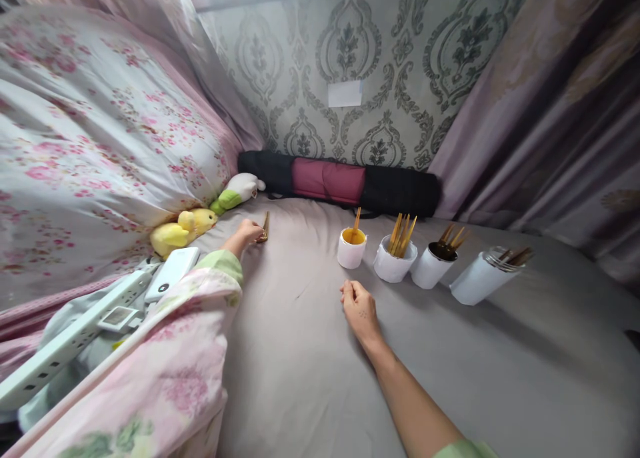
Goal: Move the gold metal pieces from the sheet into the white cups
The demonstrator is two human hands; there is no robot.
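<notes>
At the left, my left hand [247, 233] is closed on a small bundle of thin golden-brown sticks [265, 227], which stand nearly upright above the sheet. My right hand [359, 309] lies with curled fingers just in front of a small white cup [351, 255] with a yellow inside; whether it holds anything is hidden. One or two sticks [356, 223] lean in that cup. To its right stands a wider white cup [393, 266] with several pointed sticks, then a white cup with a dark inside [431, 271] and more sticks. A tilted white-wrapped jar [477, 281] also holds sticks.
Grey sheet [295, 351] covers the surface. A long black and maroon bag [327, 180] lies along the wall. Two plush toys, one yellow [183, 231] and one white and green [240, 191], a white power bank [173, 275] and a power strip [75, 338] lie at the left.
</notes>
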